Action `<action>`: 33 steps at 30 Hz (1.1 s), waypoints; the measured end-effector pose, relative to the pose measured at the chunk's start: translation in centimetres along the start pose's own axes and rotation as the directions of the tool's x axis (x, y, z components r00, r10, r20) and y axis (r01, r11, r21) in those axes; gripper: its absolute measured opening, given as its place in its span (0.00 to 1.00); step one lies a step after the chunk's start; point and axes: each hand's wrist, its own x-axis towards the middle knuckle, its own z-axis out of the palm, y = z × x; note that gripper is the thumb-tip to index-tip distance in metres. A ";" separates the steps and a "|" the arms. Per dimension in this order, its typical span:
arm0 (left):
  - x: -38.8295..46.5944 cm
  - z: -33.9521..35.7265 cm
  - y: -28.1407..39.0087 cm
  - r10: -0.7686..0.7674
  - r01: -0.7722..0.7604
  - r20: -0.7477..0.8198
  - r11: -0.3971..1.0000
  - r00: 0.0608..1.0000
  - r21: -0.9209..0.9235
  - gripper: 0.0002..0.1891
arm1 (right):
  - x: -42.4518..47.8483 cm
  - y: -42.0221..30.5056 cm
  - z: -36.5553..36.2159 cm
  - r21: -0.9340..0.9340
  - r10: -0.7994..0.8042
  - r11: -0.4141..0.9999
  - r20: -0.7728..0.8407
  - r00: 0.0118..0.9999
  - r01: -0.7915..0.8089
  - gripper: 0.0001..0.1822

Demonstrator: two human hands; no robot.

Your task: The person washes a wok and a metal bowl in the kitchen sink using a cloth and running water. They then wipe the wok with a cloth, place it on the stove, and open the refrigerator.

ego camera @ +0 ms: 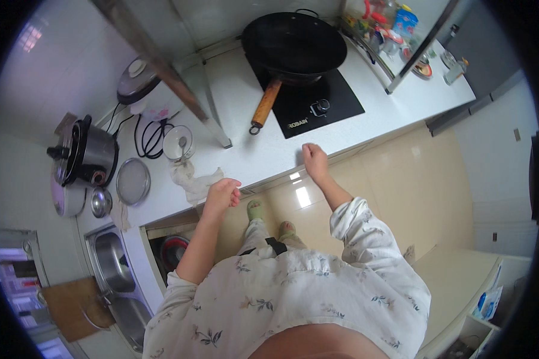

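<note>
My left hand [224, 193] is loosely curled in front of the counter's edge, beside a crumpled white cloth [193, 181], and I see nothing in it. Near the front edge below the black glass cooktop [341, 98], my right hand [315, 159] is closed; no object shows in it. A black wok [294, 45] rests on the cooktop, its wooden handle [266, 105] pointing towards me. Left of the cooktop, a white bowl [173, 143] with a metal spoon [183, 142] in it stands just behind the cloth.
An electric pressure cooker [94, 150], a rice cooker [155, 98] and a round metal lid [133, 181] stand on the left counter. Nearer is a double steel sink [112, 258]. Metal rack legs [215, 130] rise from the counter. Jars and bottles [456, 72] stand right.
</note>
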 end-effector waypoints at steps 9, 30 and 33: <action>6.8 2.9 5.3 0.004 0.178 0.343 0.849 0.939 -0.497 0.22 | 7.8 1.6 -4.9 -0.300 0.166 0.938 -0.042 0.985 -0.171 0.14; 11.9 -21.6 25.5 0.646 -0.297 -0.523 0.742 0.556 0.601 0.18 | 6.2 6.4 -2.0 -0.405 -0.126 0.891 0.214 0.969 0.205 0.14; 18.8 -24.6 27.4 0.770 -0.057 -0.454 0.531 0.448 0.845 0.25 | 4.9 6.7 -1.9 -0.419 -0.066 0.899 0.164 0.984 0.130 0.13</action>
